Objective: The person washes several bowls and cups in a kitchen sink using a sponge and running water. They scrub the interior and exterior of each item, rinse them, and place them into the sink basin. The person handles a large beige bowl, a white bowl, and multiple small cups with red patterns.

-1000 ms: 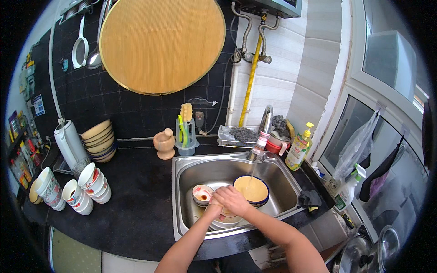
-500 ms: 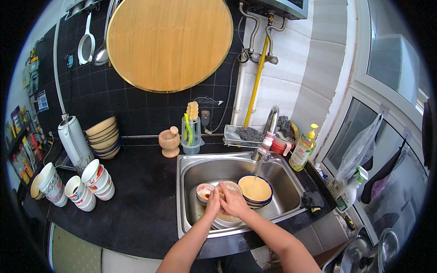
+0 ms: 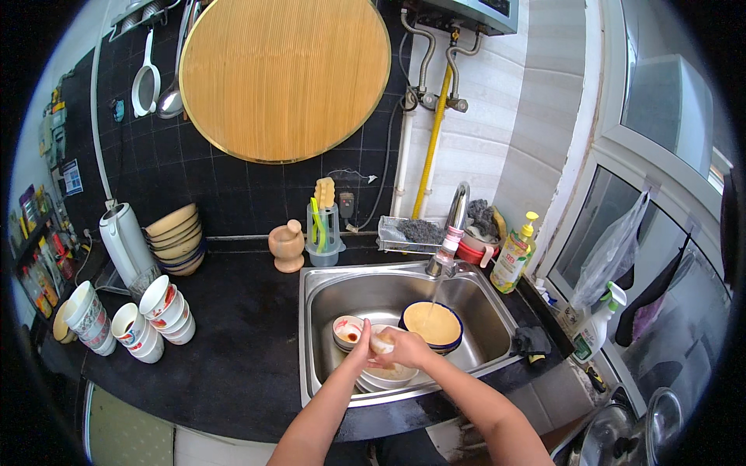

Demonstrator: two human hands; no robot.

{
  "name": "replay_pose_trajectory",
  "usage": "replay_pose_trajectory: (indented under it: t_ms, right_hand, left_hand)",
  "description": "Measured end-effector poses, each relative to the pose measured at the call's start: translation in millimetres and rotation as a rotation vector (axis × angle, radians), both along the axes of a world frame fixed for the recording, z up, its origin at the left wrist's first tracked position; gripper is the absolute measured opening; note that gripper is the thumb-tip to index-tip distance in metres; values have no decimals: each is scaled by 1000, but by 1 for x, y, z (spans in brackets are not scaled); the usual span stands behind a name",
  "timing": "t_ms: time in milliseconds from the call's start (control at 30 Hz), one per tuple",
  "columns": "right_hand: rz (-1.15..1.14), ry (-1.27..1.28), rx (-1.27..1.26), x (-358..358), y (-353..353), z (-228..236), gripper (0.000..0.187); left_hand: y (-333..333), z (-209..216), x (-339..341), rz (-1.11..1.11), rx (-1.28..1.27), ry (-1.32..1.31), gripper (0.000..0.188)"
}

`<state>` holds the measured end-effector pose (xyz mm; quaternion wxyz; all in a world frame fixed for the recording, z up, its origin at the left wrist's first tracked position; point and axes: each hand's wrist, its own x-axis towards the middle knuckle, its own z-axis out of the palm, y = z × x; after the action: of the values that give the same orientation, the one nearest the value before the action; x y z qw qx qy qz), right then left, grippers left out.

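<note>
Both my hands are close together over the near part of the sink (image 3: 306, 326). My left hand (image 3: 360, 354) is seen edge-on, a straight digit pointing up; its other fingers are partly covered. My right hand (image 3: 406, 348) is closed, fingers curled toward the left palm around something pale that I cannot make out. Beneath the hands lie stacked white bowls (image 3: 392, 374). Left of them sits a small white bowl (image 3: 347, 329) with red marks and dark residue inside. To the right, water from the faucet (image 3: 458, 213) runs into a cream bowl (image 3: 432, 322) with a blue rim, on a stack.
Stacked patterned cups (image 3: 130, 326) and cream bowls (image 3: 175, 233) stand on the left counter. A wooden mortar (image 3: 287, 247) and a utensil holder (image 3: 322, 233) are behind the sink. A yellow pump bottle (image 3: 514, 256) and a dark cloth (image 3: 531, 342) lie to the right.
My hands have shifted against each other: the right fingers, earlier pointing up against the left hand, are now curled lower between the palms. The view has shifted slightly.
</note>
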<state>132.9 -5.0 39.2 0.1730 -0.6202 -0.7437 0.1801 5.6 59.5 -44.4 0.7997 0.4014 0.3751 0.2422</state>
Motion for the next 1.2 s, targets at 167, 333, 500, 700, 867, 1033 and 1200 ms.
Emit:
replay_pose_trajectory:
  t_ms: [167, 333, 500, 700, 867, 1033, 1200]
  right_hand:
    - [-361, 1226, -206, 37, 25, -45, 42]
    - [-293, 1713, -257, 42, 32, -40, 48]
    - [-290, 1892, -290, 52, 59, -69, 41]
    - [-624, 1335, 261, 45, 47, -64, 25]
    - [-537, 1194, 334, 31, 25, -70, 22]
    - [-273, 582, 631, 9, 5, -64, 16]
    - [-124, 286, 762, 22, 3, -36, 15]
  left_hand:
    - [0, -9, 12, -43, -20, -304, 60]
    - [0, -5, 1, -113, 68, -569, 37]
    - [-3, 0, 1, -110, 43, -623, 38]
    - [-13, 13, -3, -45, 149, -603, 42]
    - [-11, 8, 2, 124, 225, -546, 41]
    - [1, -12, 3, 214, 342, -461, 36]
    - [-8, -5, 7, 102, 499, -168, 30]
